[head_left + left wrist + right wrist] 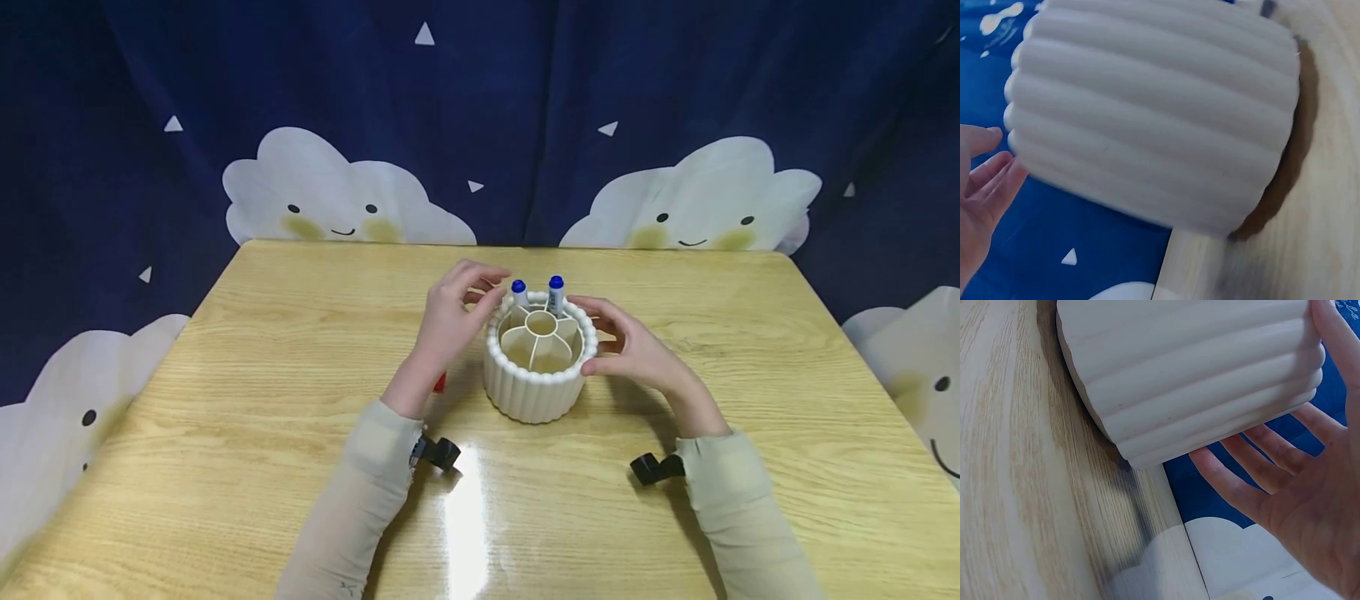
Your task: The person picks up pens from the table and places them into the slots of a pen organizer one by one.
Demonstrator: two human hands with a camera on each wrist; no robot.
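Note:
A white fluted pen holder with a beaded rim and inner dividers stands upright in front of me. Two markers with blue caps, the left marker and the right marker, stick up from its rear compartments. My right hand grips the holder's right side, thumb near the front of the rim and fingers spread around the back. At the left rim, my left hand has its fingers loosely bent, fingertips close by the beads. The left wrist view shows the holder's ribbed wall beside those fingers.
A small red object lies on the wooden table, partly hidden behind my left wrist. Black wrist cameras protrude inward from both sleeves. A dark blue curtain with clouds hangs along the table's far edge.

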